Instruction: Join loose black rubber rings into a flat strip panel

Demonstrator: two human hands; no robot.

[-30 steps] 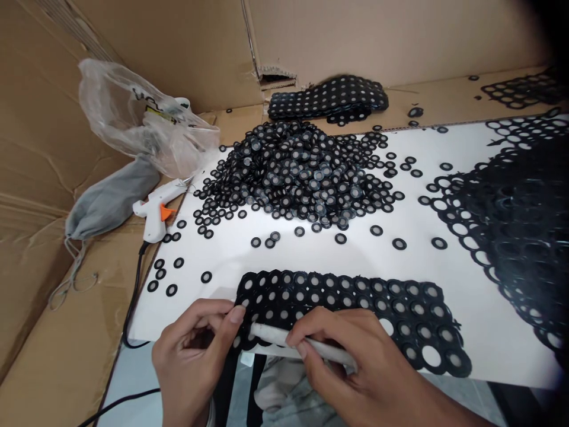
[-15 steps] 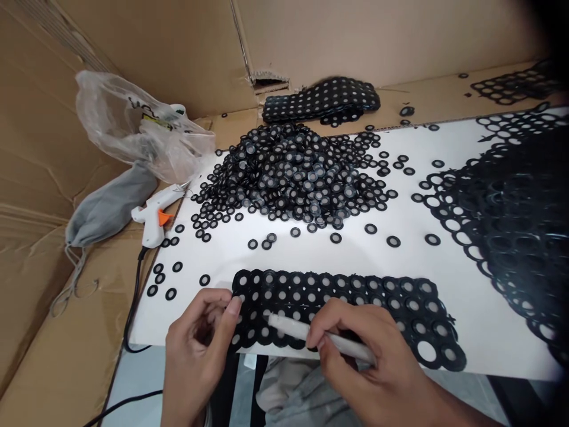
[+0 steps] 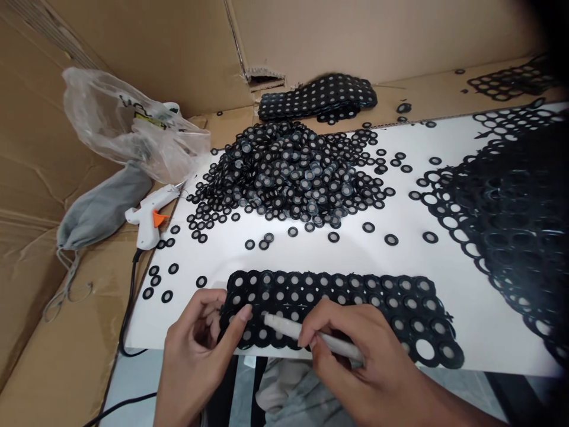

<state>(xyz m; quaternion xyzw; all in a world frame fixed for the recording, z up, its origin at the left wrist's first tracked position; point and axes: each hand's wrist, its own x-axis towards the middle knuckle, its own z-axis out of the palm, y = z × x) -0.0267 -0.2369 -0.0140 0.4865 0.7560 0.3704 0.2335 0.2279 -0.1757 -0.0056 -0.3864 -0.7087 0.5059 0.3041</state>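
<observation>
A black sheet of joined discs with pale round centres lies along the front edge of the white board. Its left end is held by my left hand, thumb on top and the other fingers curled at the edge, partly hidden. In my right hand is a white pen-like stick, gripped as one grips a pen. The stick's tip points left and is at a disc in the sheet's left part; whether it touches I cannot tell. One hole near the sheet's right end shows bare white.
Behind the sheet rises a heap of loose black rings, with strays around it. A white glue gun, a grey pouch and a clear plastic bag lie left. Perforated black sheets are piled right; stacked disc strips lie behind.
My left thumb has slid further over the sheet, from its edge onto the discs. The stick's tip stays around the same part of the sheet. The whole view has shifted slightly.
</observation>
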